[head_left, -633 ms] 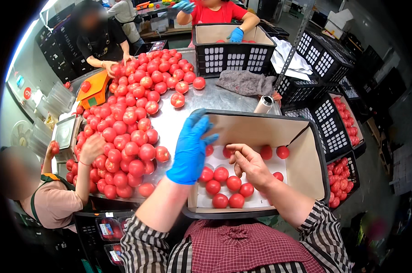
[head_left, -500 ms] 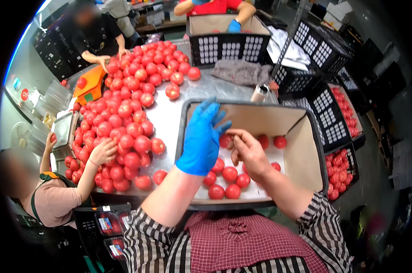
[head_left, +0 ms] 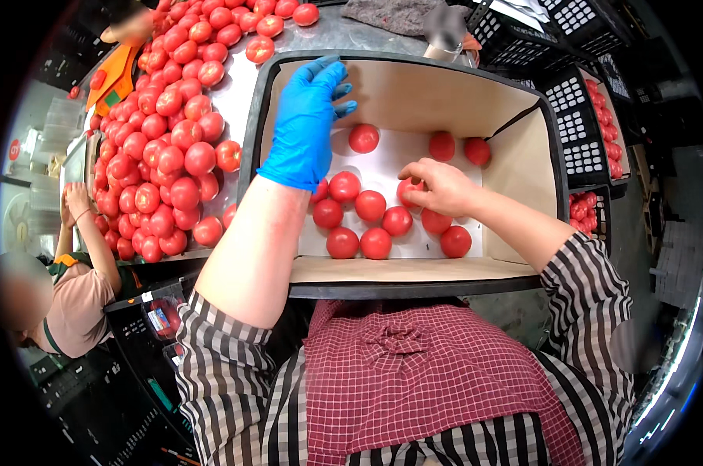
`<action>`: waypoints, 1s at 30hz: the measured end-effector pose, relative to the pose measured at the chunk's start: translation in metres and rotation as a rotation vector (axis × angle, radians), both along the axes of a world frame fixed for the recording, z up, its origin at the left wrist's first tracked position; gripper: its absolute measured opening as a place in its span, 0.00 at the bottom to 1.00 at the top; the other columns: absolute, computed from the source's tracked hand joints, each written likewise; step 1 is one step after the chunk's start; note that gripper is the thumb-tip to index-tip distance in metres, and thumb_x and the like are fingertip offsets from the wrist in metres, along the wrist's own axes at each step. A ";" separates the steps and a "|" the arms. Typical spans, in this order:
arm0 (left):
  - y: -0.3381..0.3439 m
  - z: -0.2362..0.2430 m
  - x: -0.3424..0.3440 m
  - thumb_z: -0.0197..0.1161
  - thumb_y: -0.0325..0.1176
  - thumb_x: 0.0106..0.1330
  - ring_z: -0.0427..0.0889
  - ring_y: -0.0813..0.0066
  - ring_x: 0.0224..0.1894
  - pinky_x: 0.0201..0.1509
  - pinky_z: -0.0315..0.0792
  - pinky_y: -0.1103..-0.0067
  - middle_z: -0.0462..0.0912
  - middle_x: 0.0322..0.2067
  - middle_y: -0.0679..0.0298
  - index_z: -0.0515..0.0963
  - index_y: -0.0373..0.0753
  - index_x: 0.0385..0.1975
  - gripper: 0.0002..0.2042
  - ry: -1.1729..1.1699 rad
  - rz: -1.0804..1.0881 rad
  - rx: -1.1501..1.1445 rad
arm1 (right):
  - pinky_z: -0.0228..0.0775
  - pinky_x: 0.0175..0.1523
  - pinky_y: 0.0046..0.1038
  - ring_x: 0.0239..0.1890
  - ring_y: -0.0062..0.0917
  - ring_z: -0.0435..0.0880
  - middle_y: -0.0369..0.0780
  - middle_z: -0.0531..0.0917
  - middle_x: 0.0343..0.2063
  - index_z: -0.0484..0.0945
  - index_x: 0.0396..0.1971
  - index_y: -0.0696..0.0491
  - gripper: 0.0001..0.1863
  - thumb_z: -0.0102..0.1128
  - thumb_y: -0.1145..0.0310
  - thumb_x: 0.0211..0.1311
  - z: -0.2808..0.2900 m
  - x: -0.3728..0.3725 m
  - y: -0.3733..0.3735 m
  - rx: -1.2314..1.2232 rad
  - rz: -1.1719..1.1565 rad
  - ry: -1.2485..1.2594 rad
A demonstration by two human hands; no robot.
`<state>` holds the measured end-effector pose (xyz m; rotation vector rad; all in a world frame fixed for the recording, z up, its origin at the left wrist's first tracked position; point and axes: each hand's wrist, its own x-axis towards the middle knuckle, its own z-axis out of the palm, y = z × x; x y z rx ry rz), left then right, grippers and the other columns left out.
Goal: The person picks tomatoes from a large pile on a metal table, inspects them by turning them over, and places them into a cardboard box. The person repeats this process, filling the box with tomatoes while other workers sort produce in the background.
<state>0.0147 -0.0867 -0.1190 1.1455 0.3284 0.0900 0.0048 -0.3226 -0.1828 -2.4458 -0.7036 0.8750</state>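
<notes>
My left hand [head_left: 301, 124], in a blue glove, is raised over the left side of a black crate [head_left: 557, 155] lined with tan paper. Its fingers are spread a little and nothing shows in them. Bare and lower down inside the crate, my right hand [head_left: 444, 190] has its fingers curled on a red tomato [head_left: 408, 192], partly covering it. Several more tomatoes [head_left: 375, 243] lie loose on the white crate bottom. One tomato [head_left: 364, 138] sits apart from them, just right of my gloved fingers.
A large heap of tomatoes [head_left: 165, 155] covers the metal table [head_left: 332, 35] left of the crate. An orange bin [head_left: 117, 74] stands beyond it. One person's hands [head_left: 76, 202] are at the far left. Black crates [head_left: 569, 124] stand at right, and a grey cloth [head_left: 394, 14] lies at the back.
My right hand has moved away from my left hand and down onto a tomato in the crate. The person at left has drawn a hand off the heap. The whole view has shifted.
</notes>
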 end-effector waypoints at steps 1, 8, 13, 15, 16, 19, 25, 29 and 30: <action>0.005 -0.001 0.003 0.57 0.39 0.70 0.79 0.70 0.46 0.47 0.76 0.74 0.79 0.46 0.59 0.73 0.39 0.55 0.17 0.002 0.008 0.003 | 0.68 0.57 0.39 0.50 0.40 0.76 0.44 0.78 0.45 0.76 0.52 0.50 0.25 0.63 0.56 0.55 -0.008 -0.002 0.003 0.003 0.063 -0.068; 0.018 0.001 0.006 0.56 0.37 0.71 0.80 0.72 0.43 0.43 0.77 0.78 0.81 0.44 0.60 0.73 0.37 0.53 0.16 -0.033 0.015 0.145 | 0.63 0.57 0.37 0.53 0.39 0.73 0.45 0.77 0.46 0.72 0.54 0.51 0.33 0.69 0.54 0.49 -0.061 -0.022 0.048 -0.052 0.316 -0.248; 0.017 -0.002 0.010 0.57 0.37 0.71 0.80 0.75 0.42 0.43 0.76 0.80 0.81 0.44 0.60 0.74 0.37 0.54 0.16 0.019 -0.057 0.208 | 0.65 0.56 0.38 0.49 0.40 0.77 0.48 0.78 0.45 0.72 0.50 0.55 0.31 0.69 0.57 0.46 -0.074 -0.021 0.069 -0.098 0.235 -0.044; 0.015 -0.002 0.009 0.58 0.38 0.71 0.80 0.75 0.42 0.43 0.76 0.81 0.81 0.44 0.61 0.75 0.36 0.55 0.17 0.010 -0.090 0.228 | 0.68 0.53 0.38 0.46 0.40 0.78 0.48 0.79 0.42 0.71 0.47 0.56 0.30 0.69 0.57 0.46 -0.071 -0.011 0.063 -0.044 0.232 -0.025; 0.014 -0.002 0.008 0.58 0.38 0.70 0.79 0.77 0.42 0.43 0.75 0.82 0.81 0.43 0.62 0.75 0.36 0.55 0.18 -0.006 -0.106 0.231 | 0.70 0.50 0.37 0.43 0.38 0.79 0.46 0.79 0.40 0.72 0.47 0.56 0.28 0.69 0.56 0.48 -0.068 -0.005 0.060 0.051 0.106 0.092; 0.015 -0.009 0.011 0.58 0.38 0.70 0.79 0.78 0.42 0.43 0.75 0.82 0.81 0.43 0.64 0.75 0.38 0.55 0.17 0.003 -0.218 0.333 | 0.74 0.34 0.29 0.30 0.26 0.79 0.41 0.79 0.34 0.72 0.44 0.55 0.24 0.60 0.50 0.59 -0.052 0.017 0.048 0.360 -0.266 0.527; 0.010 -0.015 0.006 0.66 0.35 0.64 0.77 0.74 0.47 0.50 0.74 0.78 0.79 0.48 0.62 0.74 0.36 0.56 0.21 -0.022 -0.524 0.585 | 0.70 0.30 0.27 0.22 0.26 0.75 0.41 0.80 0.26 0.74 0.41 0.54 0.34 0.39 0.34 0.67 -0.011 0.036 0.045 0.676 -0.557 0.993; 0.005 -0.019 -0.003 0.73 0.31 0.55 0.77 0.72 0.50 0.54 0.74 0.75 0.78 0.50 0.60 0.71 0.36 0.58 0.29 0.005 -0.629 0.640 | 0.71 0.30 0.28 0.19 0.28 0.75 0.42 0.77 0.19 0.76 0.39 0.54 0.40 0.28 0.29 0.66 -0.007 0.040 0.044 0.771 -0.538 1.081; 0.005 -0.019 -0.005 0.73 0.31 0.54 0.77 0.71 0.51 0.54 0.74 0.75 0.78 0.50 0.60 0.71 0.36 0.58 0.30 -0.013 -0.639 0.662 | 0.71 0.30 0.28 0.19 0.28 0.75 0.42 0.77 0.19 0.76 0.38 0.54 0.40 0.28 0.29 0.67 -0.006 0.041 0.044 0.807 -0.538 1.097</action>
